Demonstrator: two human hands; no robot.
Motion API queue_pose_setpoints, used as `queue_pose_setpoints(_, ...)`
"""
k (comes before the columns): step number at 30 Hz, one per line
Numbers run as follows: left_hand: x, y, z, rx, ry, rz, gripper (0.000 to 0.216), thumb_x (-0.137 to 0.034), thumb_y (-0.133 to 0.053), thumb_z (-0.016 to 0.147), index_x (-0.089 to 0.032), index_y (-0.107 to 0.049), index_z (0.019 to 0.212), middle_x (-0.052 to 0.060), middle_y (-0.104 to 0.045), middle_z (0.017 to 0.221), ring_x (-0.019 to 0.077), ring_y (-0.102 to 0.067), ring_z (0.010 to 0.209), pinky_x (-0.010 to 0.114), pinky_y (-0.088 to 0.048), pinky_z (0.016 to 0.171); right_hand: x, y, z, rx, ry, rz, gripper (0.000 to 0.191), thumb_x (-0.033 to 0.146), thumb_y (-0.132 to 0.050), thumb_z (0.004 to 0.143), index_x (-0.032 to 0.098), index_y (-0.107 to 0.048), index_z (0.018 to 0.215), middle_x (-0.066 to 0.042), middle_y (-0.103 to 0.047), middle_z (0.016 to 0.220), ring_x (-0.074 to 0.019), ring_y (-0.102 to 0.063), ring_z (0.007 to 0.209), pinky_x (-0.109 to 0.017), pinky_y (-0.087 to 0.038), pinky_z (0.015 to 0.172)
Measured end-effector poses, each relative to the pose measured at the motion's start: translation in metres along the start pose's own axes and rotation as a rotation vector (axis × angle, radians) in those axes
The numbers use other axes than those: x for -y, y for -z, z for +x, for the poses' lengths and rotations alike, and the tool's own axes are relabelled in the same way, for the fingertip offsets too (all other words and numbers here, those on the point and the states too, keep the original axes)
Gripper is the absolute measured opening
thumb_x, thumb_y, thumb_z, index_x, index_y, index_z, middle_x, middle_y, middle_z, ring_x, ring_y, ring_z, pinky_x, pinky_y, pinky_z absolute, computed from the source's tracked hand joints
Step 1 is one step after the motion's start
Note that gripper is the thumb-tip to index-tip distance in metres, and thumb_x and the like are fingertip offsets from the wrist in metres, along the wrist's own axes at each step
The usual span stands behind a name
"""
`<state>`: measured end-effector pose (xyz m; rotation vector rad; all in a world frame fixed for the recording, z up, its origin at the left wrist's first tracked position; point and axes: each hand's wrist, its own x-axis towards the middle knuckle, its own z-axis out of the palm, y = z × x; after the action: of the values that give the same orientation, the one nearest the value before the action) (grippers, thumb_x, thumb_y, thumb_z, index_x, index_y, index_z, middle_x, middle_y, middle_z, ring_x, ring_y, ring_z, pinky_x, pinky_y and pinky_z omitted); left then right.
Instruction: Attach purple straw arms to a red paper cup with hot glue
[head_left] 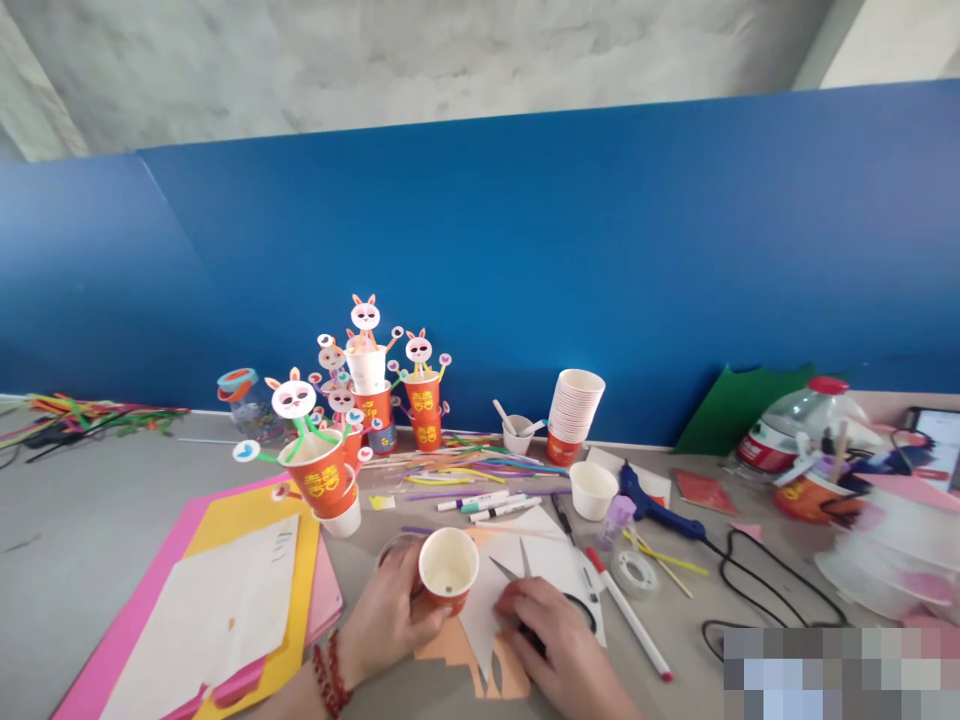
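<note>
My left hand [390, 610], with a red beaded bracelet at the wrist, is wrapped round a red paper cup [448, 562]. The cup's white inside faces me, and a small dark spot shows at its bottom. My right hand [551, 630] lies low over a pair of scissors [519, 568], fingers curled on the black handles, which are partly hidden. Its blades stick out apart, pointing away from me. Beneath both hands are cut sheets of white paper [471, 628] and orange paper [511, 672].
Rabbit-faced cup figures [315, 465] stand at the left behind coloured sheets [300, 560]. Markers [495, 505] and pipe cleaners [450, 470] lie ahead. A cup stack [576, 405], white bowl [594, 490], blue glue gun [660, 510] with cord, tape roll [634, 572] and bottle [780, 430] are rightward.
</note>
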<state>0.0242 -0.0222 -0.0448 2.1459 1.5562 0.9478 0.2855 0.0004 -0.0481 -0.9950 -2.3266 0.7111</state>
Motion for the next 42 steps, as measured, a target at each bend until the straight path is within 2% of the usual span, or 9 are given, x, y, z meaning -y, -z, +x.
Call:
queue_pose_setpoints(6,0.011,0.007,0.002,0.017,0.005,-0.007,0.054,-0.024,-0.065,0.075,-0.018,-0.050,0.127,0.012,-0.065,0.119,0.0294,-0.061,0.110,0.045,-0.049,0.098,-0.001,0.001,-0.001,0.028,-0.019,0.013,0.019,0.022,-0.049,0.095,0.020,-0.067,0.100,-0.010,-0.066,0.106,-0.0240,-0.060,0.103,-0.035,-0.048,0.090)
queue_pose_setpoints(9,0.010,0.016,0.001,0.026,0.045,-0.011,0.048,-0.025,-0.063,0.077,-0.019,-0.053,0.123,0.011,-0.065,0.117,0.0293,-0.061,0.109,0.045,-0.049,0.097,-0.001,0.002,-0.001,0.030,-0.022,0.017,0.020,0.023,-0.049,0.096,0.020,-0.068,0.101,-0.011,-0.066,0.108,-0.0243,-0.061,0.103,-0.035,-0.048,0.090)
queue_pose_setpoints(14,0.013,0.035,-0.011,0.096,0.114,-0.040,0.053,-0.027,-0.063,0.080,-0.020,-0.047,0.131,0.012,-0.062,0.125,0.0299,-0.058,0.117,0.045,-0.047,0.100,-0.005,0.001,-0.001,0.029,-0.004,0.019,0.017,0.024,-0.052,0.095,0.020,-0.068,0.101,-0.010,-0.067,0.108,-0.0239,-0.061,0.103,-0.035,-0.048,0.090)
queue_pose_setpoints(18,0.024,0.048,-0.018,0.145,0.163,-0.053,0.041,-0.024,-0.056,0.084,-0.021,-0.050,0.125,0.011,-0.065,0.120,0.0286,-0.062,0.111,0.044,-0.052,0.095,-0.006,0.001,-0.001,0.022,0.002,0.025,0.016,0.022,-0.053,0.094,0.020,-0.068,0.100,-0.009,-0.067,0.106,-0.0231,-0.061,0.101,-0.034,-0.048,0.089)
queue_pose_setpoints(24,0.018,0.026,-0.019,0.049,0.097,0.065,0.090,-0.033,-0.075,0.071,-0.020,-0.027,0.145,0.018,-0.047,0.144,0.0379,-0.045,0.133,0.055,-0.039,0.109,-0.004,0.002,-0.001,0.012,-0.003,0.012,0.015,0.020,-0.054,0.092,0.021,-0.067,0.099,-0.009,-0.067,0.106,-0.0232,-0.061,0.099,-0.034,-0.048,0.087)
queue_pose_setpoints(28,0.009,0.014,-0.009,-0.020,0.205,0.054,0.075,-0.039,-0.071,0.077,-0.023,-0.032,0.139,0.014,-0.057,0.133,0.0345,-0.054,0.124,0.053,-0.044,0.103,-0.004,0.001,-0.001,0.009,0.002,0.002,0.014,0.019,-0.055,0.091,0.021,-0.068,0.099,-0.008,-0.067,0.106,-0.0222,-0.062,0.098,-0.034,-0.048,0.086)
queue_pose_setpoints(31,0.016,0.019,0.000,0.016,0.243,-0.014,0.069,-0.039,-0.067,0.080,-0.022,-0.032,0.137,0.013,-0.060,0.127,0.0313,-0.060,0.117,0.049,-0.048,0.100,-0.005,0.001,-0.002,0.005,0.012,-0.005,0.017,0.017,-0.055,0.090,0.021,-0.068,0.101,-0.008,-0.067,0.107,-0.0219,-0.061,0.099,-0.034,-0.048,0.088)
queue_pose_setpoints(36,0.035,0.031,0.006,0.044,0.201,-0.057,0.069,-0.034,-0.064,0.081,-0.020,-0.027,0.138,0.015,-0.055,0.134,0.0307,-0.056,0.124,0.047,-0.047,0.103,-0.006,0.000,-0.003,0.002,0.009,-0.018,0.019,0.016,-0.056,0.089,0.022,-0.068,0.102,-0.008,-0.067,0.107,-0.0224,-0.062,0.100,-0.034,-0.048,0.088)
queue_pose_setpoints(42,0.043,0.030,0.008,0.090,0.129,-0.054,0.069,-0.028,-0.060,0.082,-0.019,-0.025,0.142,0.015,-0.056,0.135,0.0306,-0.055,0.126,0.046,-0.047,0.103,-0.004,0.000,-0.002,-0.009,0.018,-0.020,0.018,0.015,-0.056,0.087,0.021,-0.068,0.100,-0.008,-0.068,0.105,-0.0223,-0.062,0.098,-0.035,-0.048,0.087)
